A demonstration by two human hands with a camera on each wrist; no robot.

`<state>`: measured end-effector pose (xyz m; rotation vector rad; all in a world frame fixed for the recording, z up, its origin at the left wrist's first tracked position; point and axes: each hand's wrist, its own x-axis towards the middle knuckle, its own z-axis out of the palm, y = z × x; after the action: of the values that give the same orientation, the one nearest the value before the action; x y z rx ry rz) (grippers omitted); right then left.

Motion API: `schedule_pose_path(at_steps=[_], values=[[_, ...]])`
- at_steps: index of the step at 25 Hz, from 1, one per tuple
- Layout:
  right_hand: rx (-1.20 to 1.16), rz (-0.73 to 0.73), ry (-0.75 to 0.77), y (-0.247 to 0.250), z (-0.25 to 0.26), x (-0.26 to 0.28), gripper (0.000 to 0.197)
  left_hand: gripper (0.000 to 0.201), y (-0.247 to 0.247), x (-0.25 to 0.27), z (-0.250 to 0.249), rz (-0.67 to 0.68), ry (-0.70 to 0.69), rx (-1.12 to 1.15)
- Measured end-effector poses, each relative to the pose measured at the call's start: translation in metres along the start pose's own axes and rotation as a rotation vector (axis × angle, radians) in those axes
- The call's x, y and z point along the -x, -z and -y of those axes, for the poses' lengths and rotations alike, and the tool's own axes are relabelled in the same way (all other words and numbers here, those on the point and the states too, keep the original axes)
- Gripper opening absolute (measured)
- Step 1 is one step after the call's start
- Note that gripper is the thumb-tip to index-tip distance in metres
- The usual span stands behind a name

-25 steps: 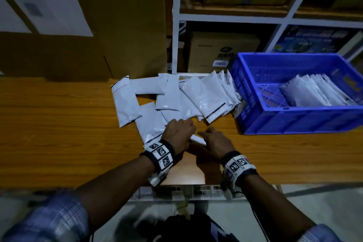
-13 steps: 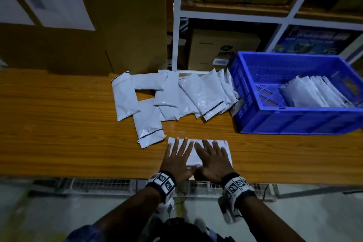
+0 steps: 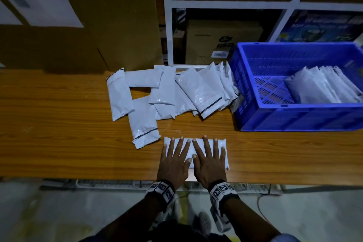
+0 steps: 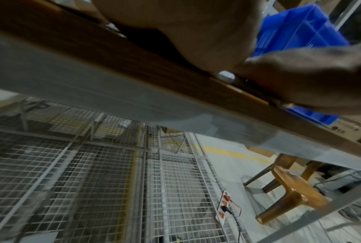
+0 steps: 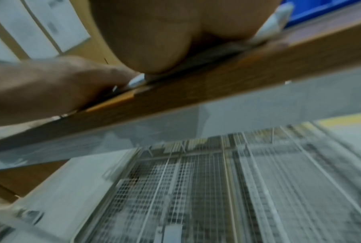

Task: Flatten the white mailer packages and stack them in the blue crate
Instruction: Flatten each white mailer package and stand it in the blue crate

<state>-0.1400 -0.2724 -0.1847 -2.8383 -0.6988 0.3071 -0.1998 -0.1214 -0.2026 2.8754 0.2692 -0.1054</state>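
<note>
A white mailer lies flat near the front edge of the wooden table. My left hand and right hand press down on it side by side, palms flat and fingers spread straight. Several more white mailers lie in a loose overlapping pile behind it. The blue crate stands at the right with several mailers stacked inside. In the wrist views a corner of the mailer shows under the right palm, and the crate shows beyond the left hand.
A large brown cardboard box with paper labels stands at the back left. White shelving with boxes rises behind the pile. Below the table edge are wire mesh panels, a power strip and a brown plastic chair.
A second ago both hands were curled on a mailer at the pile's near edge. They drew it toward the front edge and spread flat on it. The hands now press slightly wider apart.
</note>
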Motion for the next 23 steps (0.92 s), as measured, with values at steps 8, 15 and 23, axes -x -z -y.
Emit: schedule_pose_path(at_steps=[8, 15, 23], values=[[-0.006, 0.079, 0.015, -0.002, -0.009, -0.014, 0.054, 0.058, 0.008, -0.006, -0.015, -0.05, -0.016, -0.005], [-0.038, 0.123, 0.036, 0.004, -0.009, -0.01, 0.054, 0.057, -0.002, 0.002, -0.015, 0.026, 0.03, 0.008], [-0.025, 0.035, 0.033, 0.0, -0.009, 0.0, 0.055, 0.057, -0.003, 0.003, -0.015, 0.029, 0.033, 0.033]])
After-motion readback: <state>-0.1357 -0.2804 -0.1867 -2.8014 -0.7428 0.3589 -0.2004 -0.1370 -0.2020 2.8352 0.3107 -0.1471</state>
